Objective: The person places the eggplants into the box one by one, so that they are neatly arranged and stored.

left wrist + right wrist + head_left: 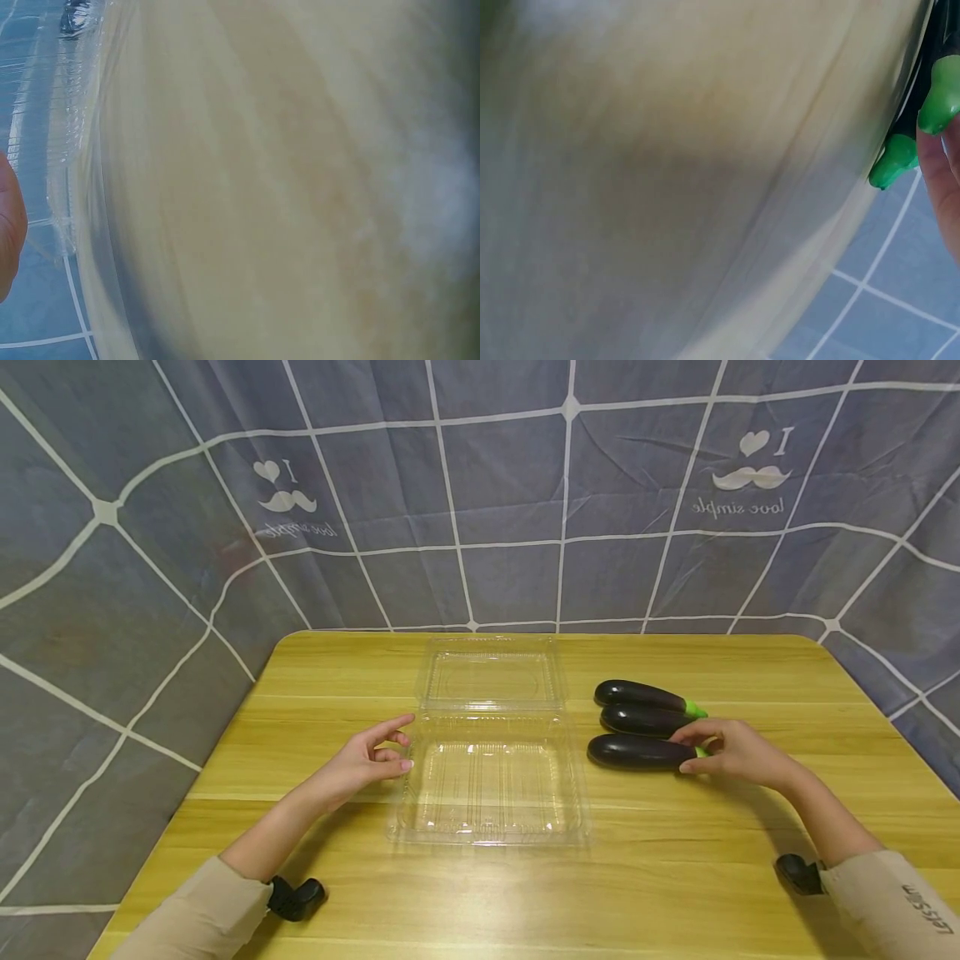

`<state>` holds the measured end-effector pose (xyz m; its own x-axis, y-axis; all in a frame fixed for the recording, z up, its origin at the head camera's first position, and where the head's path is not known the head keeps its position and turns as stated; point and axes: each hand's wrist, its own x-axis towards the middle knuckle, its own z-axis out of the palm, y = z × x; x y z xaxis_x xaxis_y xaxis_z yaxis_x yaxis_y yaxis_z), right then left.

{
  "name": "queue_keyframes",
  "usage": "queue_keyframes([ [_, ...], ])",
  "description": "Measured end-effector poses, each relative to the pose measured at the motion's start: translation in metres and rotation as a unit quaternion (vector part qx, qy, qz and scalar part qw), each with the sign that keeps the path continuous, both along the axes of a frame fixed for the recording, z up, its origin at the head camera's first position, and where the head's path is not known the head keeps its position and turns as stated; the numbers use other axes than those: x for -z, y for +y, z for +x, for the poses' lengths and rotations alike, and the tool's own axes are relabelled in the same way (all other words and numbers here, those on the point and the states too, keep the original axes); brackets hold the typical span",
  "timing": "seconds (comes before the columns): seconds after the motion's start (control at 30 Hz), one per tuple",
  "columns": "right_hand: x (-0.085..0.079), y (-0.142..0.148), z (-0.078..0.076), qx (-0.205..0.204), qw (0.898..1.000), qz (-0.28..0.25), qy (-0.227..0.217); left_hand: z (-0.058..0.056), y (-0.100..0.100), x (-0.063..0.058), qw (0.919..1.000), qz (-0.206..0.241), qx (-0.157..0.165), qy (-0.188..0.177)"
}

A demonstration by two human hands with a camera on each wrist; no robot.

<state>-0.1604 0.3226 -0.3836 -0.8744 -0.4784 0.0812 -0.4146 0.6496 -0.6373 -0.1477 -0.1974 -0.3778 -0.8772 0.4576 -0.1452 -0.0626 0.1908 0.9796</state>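
Note:
Three dark, glossy eggplants with green stem ends lie side by side to the right in the head view: a far eggplant (637, 694), a middle eggplant (643, 720) and a near eggplant (633, 752). My right hand (738, 756) pinches the near eggplant at its stem end, thumb on the near side and fingers on the far side. Green stem ends (943, 94) show beside the fingers in the right wrist view. A clear plastic clamshell box (487, 839) lies with its lid (491, 681) folded back. Beside its left edge, my left hand (356, 764) holds nothing, fingers loosely bent.
All of it rests on a wooden table (480, 902). A grey-blue curtain (502, 485) with white lines hangs behind and at both sides. Black wrist devices (296, 897) sit at the sleeve cuffs.

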Motion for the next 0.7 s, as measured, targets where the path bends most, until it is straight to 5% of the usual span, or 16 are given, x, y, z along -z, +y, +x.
queue_keyframes([
  [0.7,-0.013,0.0,-0.003,-0.034,0.998,-0.032,0.037,0.0,-0.001,0.0,1.0,0.0,0.004,-0.002],
])
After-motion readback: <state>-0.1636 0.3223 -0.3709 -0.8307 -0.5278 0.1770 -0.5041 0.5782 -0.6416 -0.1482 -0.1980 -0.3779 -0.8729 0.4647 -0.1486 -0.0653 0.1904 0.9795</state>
